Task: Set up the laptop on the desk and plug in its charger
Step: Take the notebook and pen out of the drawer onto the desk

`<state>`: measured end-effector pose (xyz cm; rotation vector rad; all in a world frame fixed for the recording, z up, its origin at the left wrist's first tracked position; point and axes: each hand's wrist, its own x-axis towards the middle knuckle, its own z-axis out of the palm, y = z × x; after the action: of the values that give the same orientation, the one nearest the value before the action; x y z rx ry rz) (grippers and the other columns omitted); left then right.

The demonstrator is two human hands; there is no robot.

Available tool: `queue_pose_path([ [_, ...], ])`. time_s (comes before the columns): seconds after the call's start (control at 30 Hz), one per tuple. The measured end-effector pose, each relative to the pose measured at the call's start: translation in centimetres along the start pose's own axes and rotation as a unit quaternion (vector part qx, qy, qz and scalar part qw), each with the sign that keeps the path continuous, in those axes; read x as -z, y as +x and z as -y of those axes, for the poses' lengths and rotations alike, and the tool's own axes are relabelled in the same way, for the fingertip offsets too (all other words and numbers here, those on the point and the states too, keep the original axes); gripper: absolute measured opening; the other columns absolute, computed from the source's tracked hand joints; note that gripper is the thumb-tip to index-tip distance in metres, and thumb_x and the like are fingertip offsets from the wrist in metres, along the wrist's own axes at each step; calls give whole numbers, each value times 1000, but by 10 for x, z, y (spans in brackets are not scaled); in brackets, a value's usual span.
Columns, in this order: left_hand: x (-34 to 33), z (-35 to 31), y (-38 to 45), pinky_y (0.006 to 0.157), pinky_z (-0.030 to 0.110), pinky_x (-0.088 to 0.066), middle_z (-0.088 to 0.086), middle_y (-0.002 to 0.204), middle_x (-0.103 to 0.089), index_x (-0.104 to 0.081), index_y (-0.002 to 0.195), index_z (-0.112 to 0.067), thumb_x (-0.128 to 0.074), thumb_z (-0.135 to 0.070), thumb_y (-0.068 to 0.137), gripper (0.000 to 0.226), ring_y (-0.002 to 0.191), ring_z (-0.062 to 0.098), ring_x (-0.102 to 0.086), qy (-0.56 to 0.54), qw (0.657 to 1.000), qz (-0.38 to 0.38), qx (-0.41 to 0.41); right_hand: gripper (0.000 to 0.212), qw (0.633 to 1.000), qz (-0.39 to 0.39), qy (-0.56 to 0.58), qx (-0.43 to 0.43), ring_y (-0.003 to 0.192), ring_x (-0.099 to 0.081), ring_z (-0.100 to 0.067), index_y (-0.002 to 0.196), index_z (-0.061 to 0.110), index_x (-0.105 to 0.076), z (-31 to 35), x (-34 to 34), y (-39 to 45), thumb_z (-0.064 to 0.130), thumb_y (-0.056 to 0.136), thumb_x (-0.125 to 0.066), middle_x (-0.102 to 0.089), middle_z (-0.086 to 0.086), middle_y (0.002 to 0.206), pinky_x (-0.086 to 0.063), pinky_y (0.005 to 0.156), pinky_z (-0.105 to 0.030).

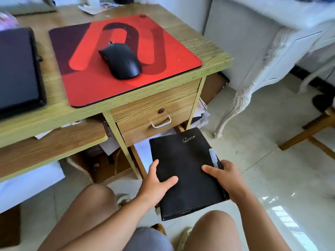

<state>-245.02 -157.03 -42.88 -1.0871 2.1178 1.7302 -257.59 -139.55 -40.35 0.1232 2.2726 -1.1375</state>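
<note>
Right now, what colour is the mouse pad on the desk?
Red with darker maroon looping shapes, mouse pad; head view.

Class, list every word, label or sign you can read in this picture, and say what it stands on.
"Diary", as far as the cursive can be made out: on the black notebook held in both hands.
Printed papers at the desk's far edge: too blurred to read.
Nothing else readable.
</note>
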Motion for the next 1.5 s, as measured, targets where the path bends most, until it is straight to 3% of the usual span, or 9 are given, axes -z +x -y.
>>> queue_pose_path([
  [0.27,-11,-52,-61,94,28,-48,-14,129,-46,-19,139,-41,-72,-41,68,88,112,7,-50,14,989,24,-144,15,991,-96,-16,96,72,-61,-14,81,24,-61,7,60,-65,38,80,-65,-66,5,76,-41,56,-30],
  [0.47,-3,-97,-99,101,24,-35,-12,142,-39,-14,141,-42,-65,-48,65,92,129,7,-37,33,968,-3,-250,12,977,-142,8,161,74,-65,-19,79,24,-66,36,91,-108,36,81,-66,-70,1,77,-47,62,-34],
  [0.67,16,-120,-123,89,14,-38,-14,136,-47,-17,142,-38,-65,-47,66,91,120,2,-46,-2,964,0,-265,14,972,-150,-10,181,76,-67,-25,74,22,-69,79,114,-134,35,78,-69,-72,-2,75,-53,72,-41],
  [0.77,20,-131,-134,97,24,-43,-17,133,-47,-16,143,-37,-64,-52,61,96,119,3,-48,-23,966,4,-258,11,971,-150,-26,185,75,-68,-26,72,27,-69,98,125,-143,37,76,-70,-72,-1,71,-54,76,-44],
  [1.07,30,-178,-147,72,-8,-31,-48,98,-35,-14,145,-31,-69,-44,70,94,87,-36,-35,-35,952,3,-305,7,968,-140,-28,205,58,-70,-13,73,40,-71,146,163,-145,34,75,-73,-73,9,65,-56,70,-39],
  [1.13,35,-192,-143,84,-4,-33,-38,116,-43,-16,145,-29,-70,-40,72,92,102,-28,-40,-28,945,-12,-326,10,965,-142,-14,221,52,-67,-7,71,39,-71,154,168,-141,31,77,-72,-71,12,62,-51,58,-31],
  [1.27,50,-216,-133,107,32,-36,-15,140,-42,-20,145,-29,-70,-41,70,91,127,3,-41,-18,940,-30,-339,9,961,-151,0,234,57,-68,-12,69,28,-71,172,165,-127,28,78,-72,-72,7,63,-52,59,-32],
  [1.37,63,-233,-121,109,37,-35,-8,143,-40,-20,144,-28,-67,-38,74,84,129,8,-39,1,934,-57,-351,14,955,-165,18,248,69,-68,-22,72,19,-70,188,158,-111,33,76,-72,-73,-5,74,-53,71,-39],
  [1.5,85,-253,-95,103,28,-33,-4,133,-41,-18,145,-28,-60,-32,82,75,118,9,-43,8,932,-115,-342,16,939,-180,34,290,71,-66,-21,70,21,-68,223,136,-83,36,75,-69,-70,1,70,-51,66,-35],
])
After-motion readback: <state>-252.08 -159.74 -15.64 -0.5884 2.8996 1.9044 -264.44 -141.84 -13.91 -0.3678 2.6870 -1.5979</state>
